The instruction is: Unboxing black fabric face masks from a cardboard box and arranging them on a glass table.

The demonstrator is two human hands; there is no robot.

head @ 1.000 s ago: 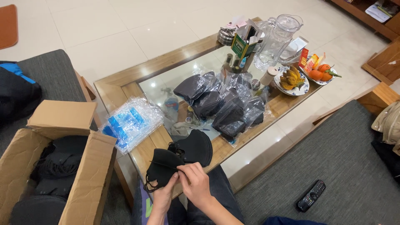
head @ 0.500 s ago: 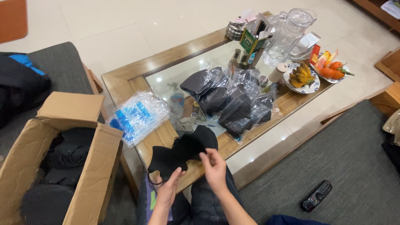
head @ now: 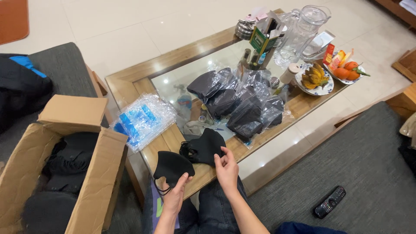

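Mask (head: 172,166), black, pinched by left hand (head: 175,195); right hand (head: 226,169), loosely open, touches second mask (head: 206,147) on desk (head: 130,82).

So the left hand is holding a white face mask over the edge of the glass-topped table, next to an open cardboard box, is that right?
Not quite: the face mask is black, not white, as the head view shows. The left hand does hold it over the edge of the glass-topped table, next to the open cardboard box.
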